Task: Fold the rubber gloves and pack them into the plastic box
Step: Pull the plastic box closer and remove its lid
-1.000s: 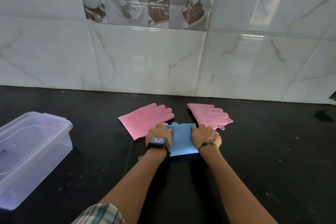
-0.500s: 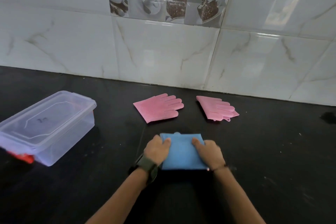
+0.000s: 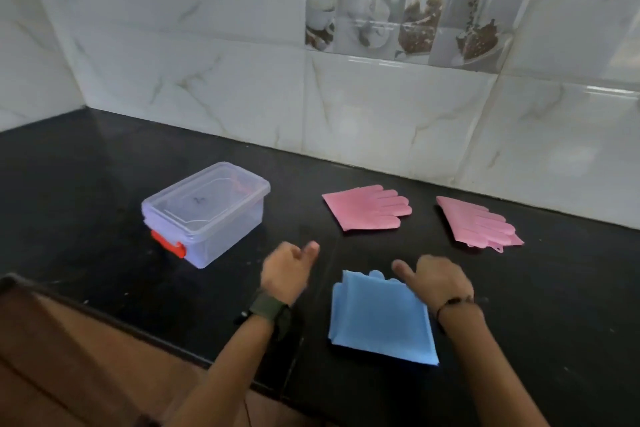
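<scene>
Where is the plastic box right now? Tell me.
In the head view the lidded plastic box sits on the black counter, left of the left hand and the pink gloves.

Gloves, box and hands on the black counter

There are two pink gloves: one pink glove (image 3: 367, 207) nearer the box and another pink glove (image 3: 478, 225) further right. There is one folded blue glove (image 3: 379, 317). There is one clear plastic box (image 3: 206, 213) with its lid on. Two hands show: the left hand (image 3: 287, 270) and the right hand (image 3: 438, 279).

Bare forearms; dark watch (image 3: 268, 309) on left wrist, thin black cord bracelet (image 3: 453, 303) on right
</scene>
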`<move>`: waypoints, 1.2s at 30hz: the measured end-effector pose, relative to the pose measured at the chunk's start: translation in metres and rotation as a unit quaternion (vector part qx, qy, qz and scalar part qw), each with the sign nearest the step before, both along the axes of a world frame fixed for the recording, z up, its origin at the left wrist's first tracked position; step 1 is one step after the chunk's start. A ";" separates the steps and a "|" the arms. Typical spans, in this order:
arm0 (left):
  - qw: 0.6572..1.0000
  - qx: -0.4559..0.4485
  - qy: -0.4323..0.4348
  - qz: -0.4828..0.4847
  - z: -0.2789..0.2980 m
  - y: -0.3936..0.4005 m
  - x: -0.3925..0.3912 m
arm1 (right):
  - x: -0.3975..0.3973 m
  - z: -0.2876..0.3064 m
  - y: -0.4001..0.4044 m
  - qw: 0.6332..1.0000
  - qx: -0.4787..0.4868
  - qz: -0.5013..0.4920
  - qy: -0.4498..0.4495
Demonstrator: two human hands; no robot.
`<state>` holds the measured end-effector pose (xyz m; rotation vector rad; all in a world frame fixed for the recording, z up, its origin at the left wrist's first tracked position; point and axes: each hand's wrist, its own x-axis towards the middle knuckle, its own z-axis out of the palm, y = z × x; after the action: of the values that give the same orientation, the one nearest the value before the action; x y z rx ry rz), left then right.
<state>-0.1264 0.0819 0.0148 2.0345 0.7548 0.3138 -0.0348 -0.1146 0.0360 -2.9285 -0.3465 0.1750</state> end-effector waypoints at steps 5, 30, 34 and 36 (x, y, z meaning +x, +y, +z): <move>0.944 -0.054 -0.155 0.288 0.039 0.104 -0.033 | 0.036 0.046 0.127 0.968 0.183 0.169 -0.020; 0.982 0.023 0.079 0.172 0.054 0.158 0.001 | 0.055 0.051 0.171 0.977 0.178 0.082 0.082; 0.988 0.046 0.098 0.110 0.056 0.134 0.025 | 0.039 0.040 0.122 0.979 0.200 0.040 0.022; 0.989 0.064 0.101 0.088 0.054 0.126 0.035 | 0.039 0.032 0.110 0.979 0.204 0.017 -0.005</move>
<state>-0.0917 0.2075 0.0686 2.1463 1.0673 0.2645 0.0037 -0.0050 0.0679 -2.5196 -0.3833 0.0805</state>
